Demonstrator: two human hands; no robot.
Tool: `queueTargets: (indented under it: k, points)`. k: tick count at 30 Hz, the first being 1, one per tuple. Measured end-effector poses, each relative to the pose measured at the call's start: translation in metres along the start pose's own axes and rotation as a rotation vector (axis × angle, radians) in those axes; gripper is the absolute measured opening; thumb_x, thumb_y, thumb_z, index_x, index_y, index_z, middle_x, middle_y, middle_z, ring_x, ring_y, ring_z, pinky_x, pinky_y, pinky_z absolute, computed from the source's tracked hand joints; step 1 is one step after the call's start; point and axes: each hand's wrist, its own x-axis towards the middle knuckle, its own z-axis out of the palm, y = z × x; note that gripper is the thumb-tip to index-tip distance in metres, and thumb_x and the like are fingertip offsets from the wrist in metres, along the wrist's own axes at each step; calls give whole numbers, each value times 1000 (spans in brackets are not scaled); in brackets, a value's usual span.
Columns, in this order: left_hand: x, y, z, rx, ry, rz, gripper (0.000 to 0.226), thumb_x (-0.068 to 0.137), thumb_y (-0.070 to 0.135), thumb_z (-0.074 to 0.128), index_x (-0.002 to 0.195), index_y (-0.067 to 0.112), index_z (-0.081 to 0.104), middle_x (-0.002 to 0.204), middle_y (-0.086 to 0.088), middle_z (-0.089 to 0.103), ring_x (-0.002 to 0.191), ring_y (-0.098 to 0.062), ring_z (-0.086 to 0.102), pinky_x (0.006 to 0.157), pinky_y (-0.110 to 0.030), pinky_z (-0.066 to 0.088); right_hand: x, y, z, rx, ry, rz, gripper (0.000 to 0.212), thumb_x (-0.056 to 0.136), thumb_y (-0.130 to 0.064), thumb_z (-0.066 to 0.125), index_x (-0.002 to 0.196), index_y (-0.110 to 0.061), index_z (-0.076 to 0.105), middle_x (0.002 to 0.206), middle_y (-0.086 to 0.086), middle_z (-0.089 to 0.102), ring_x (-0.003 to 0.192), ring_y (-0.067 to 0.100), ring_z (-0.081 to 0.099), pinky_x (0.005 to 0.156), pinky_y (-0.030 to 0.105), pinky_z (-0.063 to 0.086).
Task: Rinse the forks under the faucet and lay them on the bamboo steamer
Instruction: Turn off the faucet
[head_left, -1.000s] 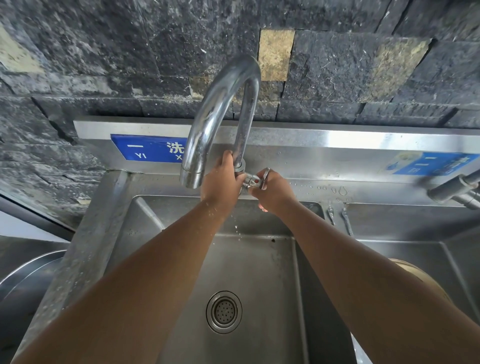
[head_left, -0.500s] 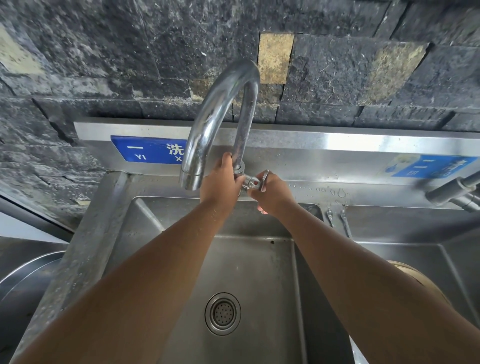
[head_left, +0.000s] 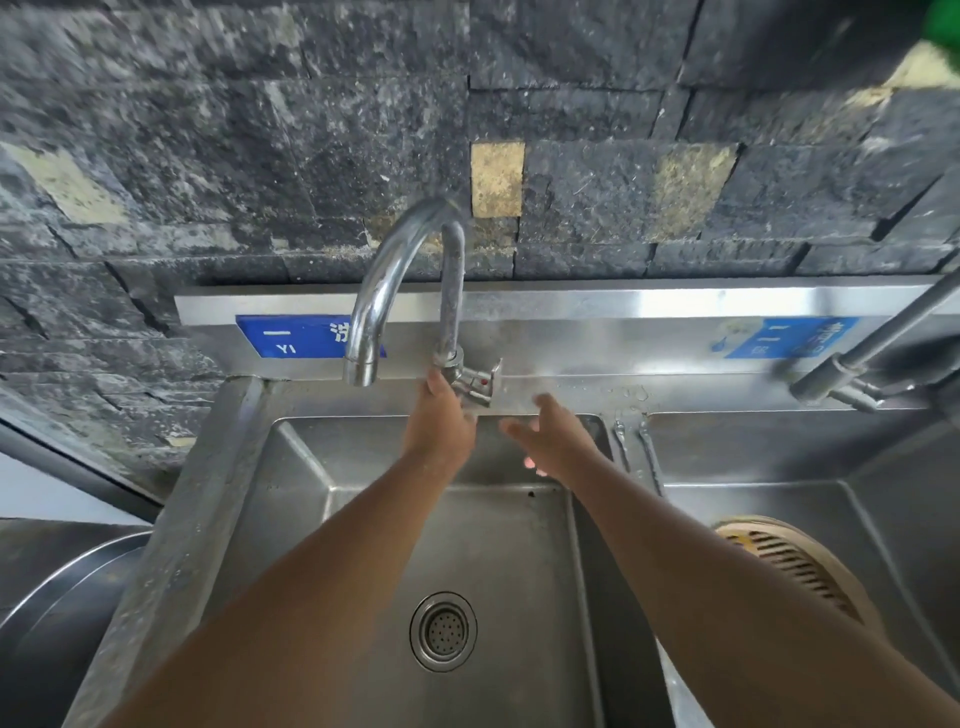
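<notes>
The right hand (head_left: 558, 441) has let go of the small steel lever handle (head_left: 478, 382) and hangs spread, empty, at its 5 o'clock. The left hand (head_left: 439, 421) stays fingertip-touching the curved chrome faucet (head_left: 400, 280) base, clasping nothing; no water runs, so rinsing looks finished or unstarted

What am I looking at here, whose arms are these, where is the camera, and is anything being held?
These are a person's two bare arms, filmed by one wide-angle camera worn on their head, looking forward and down. They stand at a stainless steel sink with a round drain, set against a dark stone wall. The left hand reaches up to the base of the curved faucet, beside its valve handle; whether it grips anything is hard to tell. The right hand is open and empty. No water runs from the spout. A bamboo steamer sits in the basin to the right. I cannot make out any forks for certain.
</notes>
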Motion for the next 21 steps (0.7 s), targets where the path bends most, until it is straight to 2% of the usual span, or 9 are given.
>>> queueTargets:
  k: [3, 4, 6, 8, 13, 16, 18, 21]
  points:
    - [-34, 17, 7, -2, -34, -7, 72, 87, 13, 67, 145, -3, 26, 137, -22, 44, 121, -38, 51, 101, -42, 43, -33, 28, -21, 68, -46, -44, 44, 91, -44, 62, 122, -14, 59, 114, 8, 70, 93, 30, 72, 86, 50, 59]
    - [-46, 25, 11, 12, -43, 2, 69, 88, 15, 66, 144, -3, 28, 139, -22, 41, 123, -38, 49, 103, -42, 42, -43, 38, -31, 92, -42, -51, 33, 92, -39, 62, 113, -14, 64, 109, 10, 72, 93, 32, 72, 87, 51, 58]
    - [-71, 43, 23, 32, -75, 4, 63, 91, 19, 62, 142, -3, 32, 140, -22, 41, 126, -36, 46, 103, -38, 37, -64, 59, -54, 114, -36, -52, 17, 92, -31, 59, 92, -17, 68, 92, 8, 74, 83, 30, 74, 83, 47, 60]
    - [-98, 62, 39, 52, -126, -14, 61, 94, 24, 57, 144, -1, 32, 140, -21, 43, 128, -34, 45, 104, -39, 36, -82, 82, -75, 78, -41, -60, 19, 92, -28, 55, 82, -16, 66, 82, 7, 73, 73, 25, 75, 76, 40, 60]
    - [-159, 109, 92, 33, -163, -103, 62, 96, 25, 52, 148, 3, 28, 148, -17, 40, 134, -29, 42, 107, -34, 34, -101, 143, -118, -30, -77, -140, 25, 96, -24, 49, 84, -7, 65, 86, 16, 73, 81, 33, 74, 75, 38, 55]
    - [-189, 133, 120, 33, -129, -163, 66, 96, 28, 56, 149, 2, 26, 150, -17, 38, 135, -30, 42, 107, -32, 33, -107, 172, -134, -27, -112, -207, 18, 94, -20, 53, 89, -11, 68, 91, 13, 75, 79, 31, 74, 77, 39, 58]
    - [-203, 145, 137, 27, -106, -205, 69, 93, 31, 59, 147, 3, 27, 147, -18, 41, 133, -33, 43, 109, -36, 34, -106, 189, -142, -24, -118, -198, 18, 92, -25, 57, 100, -15, 71, 93, 9, 77, 79, 27, 74, 81, 39, 59]
    - [-219, 155, 157, 25, -82, -265, 71, 90, 36, 63, 144, 4, 30, 141, -18, 45, 127, -35, 47, 105, -45, 41, -100, 208, -149, -43, -72, -142, 32, 90, -37, 59, 116, -20, 65, 103, 4, 77, 93, 26, 72, 87, 37, 57]
